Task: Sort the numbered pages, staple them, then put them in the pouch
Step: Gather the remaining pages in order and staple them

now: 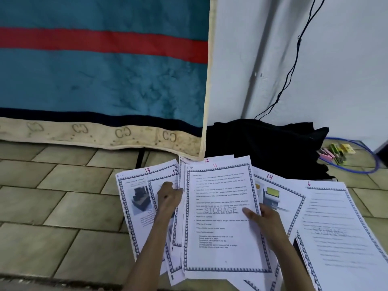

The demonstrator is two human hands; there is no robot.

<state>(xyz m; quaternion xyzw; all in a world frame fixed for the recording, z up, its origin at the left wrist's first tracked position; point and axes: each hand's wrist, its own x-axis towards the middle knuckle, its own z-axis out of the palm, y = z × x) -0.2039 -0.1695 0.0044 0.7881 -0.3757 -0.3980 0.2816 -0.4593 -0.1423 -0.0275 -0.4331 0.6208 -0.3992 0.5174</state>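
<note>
page 11 (220,206) upright, long axis pointing away, right hand (265,223) pinching its edge

Numbered pages fanned on the tiled floor (52,206). Page 11 (220,227) lies uppermost at centre, over page 12 (206,160), whose top edge shows behind it. Pages 13 (134,196) and 15 (175,172) lie to its left, page 14 (279,192) to its right, page 6 (336,217) farthest right. Left hand (169,198) rests on page 15; right hand (266,221) at the right edge of page 11. Behind the pages: hanging blanket (100,76) left, bag (264,145) centre, staplers (336,153) right, before the wall (346,59).
</note>
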